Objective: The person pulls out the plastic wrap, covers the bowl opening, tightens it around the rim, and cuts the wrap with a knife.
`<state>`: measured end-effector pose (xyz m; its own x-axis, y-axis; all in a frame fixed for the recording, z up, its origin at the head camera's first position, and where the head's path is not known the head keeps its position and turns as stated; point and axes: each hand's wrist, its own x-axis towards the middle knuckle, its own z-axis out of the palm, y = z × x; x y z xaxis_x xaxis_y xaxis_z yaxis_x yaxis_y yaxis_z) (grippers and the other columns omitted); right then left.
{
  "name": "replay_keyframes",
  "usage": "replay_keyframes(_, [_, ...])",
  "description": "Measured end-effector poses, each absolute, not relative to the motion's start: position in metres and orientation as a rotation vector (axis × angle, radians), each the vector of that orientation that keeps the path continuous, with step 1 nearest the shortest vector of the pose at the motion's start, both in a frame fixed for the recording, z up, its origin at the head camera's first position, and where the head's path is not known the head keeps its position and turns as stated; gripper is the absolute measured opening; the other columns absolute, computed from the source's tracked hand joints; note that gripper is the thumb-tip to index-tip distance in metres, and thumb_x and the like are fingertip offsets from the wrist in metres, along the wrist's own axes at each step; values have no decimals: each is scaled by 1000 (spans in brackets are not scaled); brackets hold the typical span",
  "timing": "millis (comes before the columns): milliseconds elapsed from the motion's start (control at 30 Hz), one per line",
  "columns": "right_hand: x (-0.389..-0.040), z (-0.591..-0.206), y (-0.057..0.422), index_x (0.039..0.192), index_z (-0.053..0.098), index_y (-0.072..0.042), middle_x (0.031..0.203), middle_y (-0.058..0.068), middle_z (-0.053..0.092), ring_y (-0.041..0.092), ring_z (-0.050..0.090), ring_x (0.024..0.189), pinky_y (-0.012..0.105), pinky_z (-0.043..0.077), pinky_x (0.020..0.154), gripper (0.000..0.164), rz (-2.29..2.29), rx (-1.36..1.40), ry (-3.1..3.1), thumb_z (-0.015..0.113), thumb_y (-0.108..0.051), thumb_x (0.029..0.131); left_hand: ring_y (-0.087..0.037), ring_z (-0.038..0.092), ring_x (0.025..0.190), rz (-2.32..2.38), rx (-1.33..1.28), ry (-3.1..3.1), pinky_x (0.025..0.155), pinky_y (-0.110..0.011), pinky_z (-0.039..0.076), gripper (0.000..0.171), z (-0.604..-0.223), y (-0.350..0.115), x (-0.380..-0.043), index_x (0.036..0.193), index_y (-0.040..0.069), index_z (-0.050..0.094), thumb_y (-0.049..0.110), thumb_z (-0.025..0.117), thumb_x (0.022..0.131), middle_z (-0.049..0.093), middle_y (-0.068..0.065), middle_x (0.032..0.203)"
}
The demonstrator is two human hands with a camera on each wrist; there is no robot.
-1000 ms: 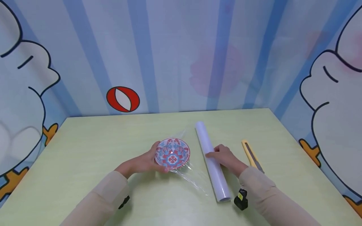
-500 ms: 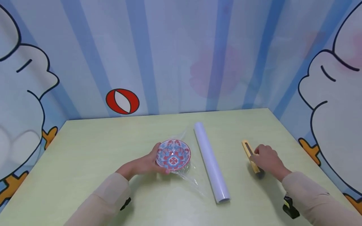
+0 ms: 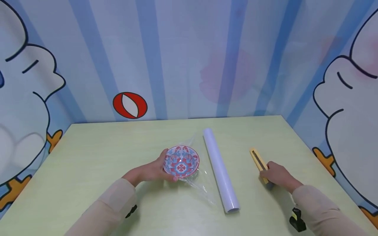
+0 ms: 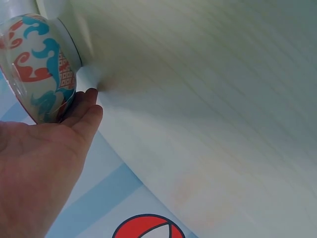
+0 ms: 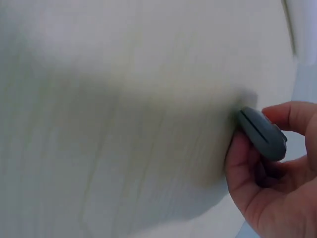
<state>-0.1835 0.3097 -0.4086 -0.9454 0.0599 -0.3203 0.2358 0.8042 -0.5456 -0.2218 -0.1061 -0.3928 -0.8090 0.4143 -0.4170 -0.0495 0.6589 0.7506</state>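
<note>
Wall: blue, striped, one red-and-white ball drawn low on the wall, a white cartoon figure at each side.
Tabletop: pale green tabletop, far edge and both far corners in view; near edge out of view.
Roll: white roll, lying lengthwise right of centre, one end towards the far edge. The right hand was on it a second ago; now nothing touches it.
Film: clear film, loose, showing behind and right of the bowl. Cannot tell whether it wraps the bowl.
Left hand: holds the bowl from its left, thumb at the near rim, fingers behind and under; same grip as a second ago.
Right hand: has gone over to the knife and grips its grey near end, thumb on one side, fingers curled below.
Change, what it means: each hand now has a thing; the work seems to have turned from roll to knife.
Bowl: red, blue and white pattern, left of the roll, about midway between the tabletop's side edges, hollow tilted to the wearer.
Knife: yellow, nearer the tabletop's right edge; lifted or resting, cannot tell.
Count: roll one, film apparently one piece, hands two, bowl one, knife one.
</note>
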Motion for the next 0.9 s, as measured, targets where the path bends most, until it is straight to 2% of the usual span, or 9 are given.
replay_keyframes(67, [-184,-407,308,94,43,2,72,7,50,16,44,59,27,37,52,25,-945,244,2672,48,-20,84,-32,10,141,1058,279,2303,110,-56,22,121,-393,-106,-222,147,18,-12,45,77,69,4,-8,155])
replay_keyframes(200, [-187,-400,298,106,34,6,79,9,58,14,53,63,28,47,59,25,-1248,211,2541,39,-13,90,-32,11,140,1049,279,2310,109,-56,23,122,-392,-107,-223,147,18,-12,46,77,68,5,-7,154])
replay_keyframes(400, [-192,-379,272,129,15,5,89,7,53,12,55,66,30,49,66,45,-1535,9,2367,36,-14,95,-31,12,140,1060,299,2309,110,-55,22,121,-392,-107,-224,147,16,-12,44,77,69,6,-8,154])
replay_keyframes(533, [-190,-367,258,137,10,4,110,12,50,6,60,84,27,51,78,48,-1712,-184,2215,32,-15,98,-31,10,141,1058,302,2301,110,-56,20,120,-393,-107,-223,147,16,-12,44,76,70,4,-8,154])
replay_keyframes(600, [-188,-364,252,139,12,3,124,17,45,3,61,94,27,50,86,48,-1774,-250,2155,33,-14,99,-31,11,141,1056,308,2297,110,-56,20,119,-393,-106,-223,147,16,-12,43,76,71,4,-8,154])
replay_keyframes(667, [-187,-363,247,140,15,3,128,17,44,3,61,99,28,50,90,48,-1822,-297,2120,35,-13,100,-31,11,140,1060,312,2296,111,-56,20,118,-393,-106,-223,147,16,-12,42,75,72,4,-8,154])
replay_keyframes(800, [-183,-365,239,137,21,4,112,8,53,5,63,95,27,51,88,45,-1846,-361,2123,37,-15,100,-32,11,140,1048,299,2303,110,-56,20,118,-391,-106,-222,147,16,-12,43,75,72,4,-8,154])
replay_keyframes(900, [-180,-367,237,132,25,5,101,2,54,6,62,86,26,52,81,43,-1834,-384,2180,36,-21,100,-32,12,140,1048,308,2303,110,-56,21,118,-391,-105,-221,147,16,-13,43,75,72,4,-8,154])
